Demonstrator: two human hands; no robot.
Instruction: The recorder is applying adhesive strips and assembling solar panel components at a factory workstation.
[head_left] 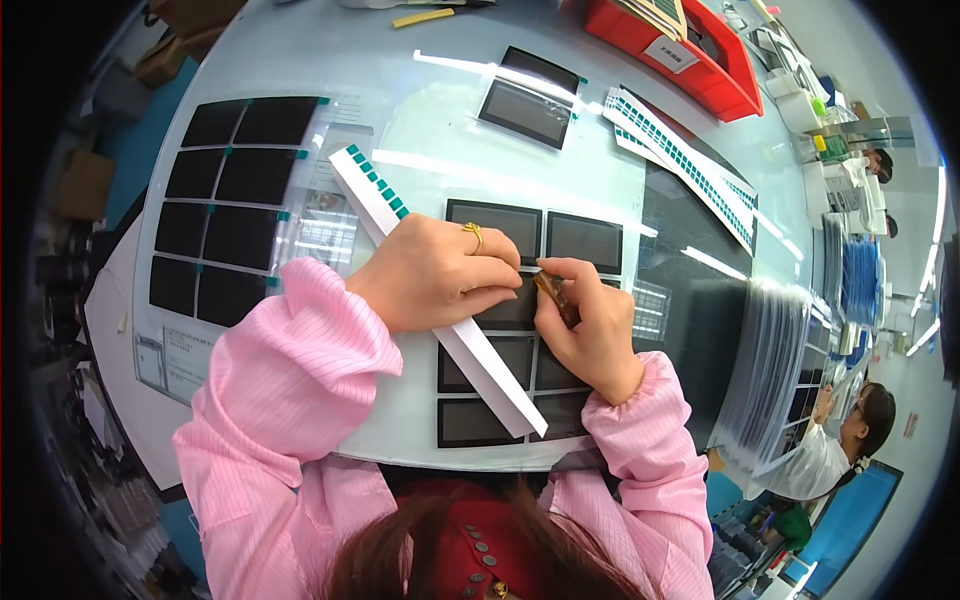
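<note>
At the centre of the tabletop [300, 60], my left hand [440, 270] is half curled, thumb near fingers; can't tell if it pinches anything. Strip [484, 370] runs under it, eleven to five o'clock, probably laid so its green tabs [375, 181] are within reach. At three o'clock from it, my right hand [600, 325] pinches a brown tool [557, 302], thumb and finger closed, likely for fine control. Screens [475, 422] lie in rows beneath both; tabbed screens [240, 175] at nine o'clock, likely grouped apart.
</note>
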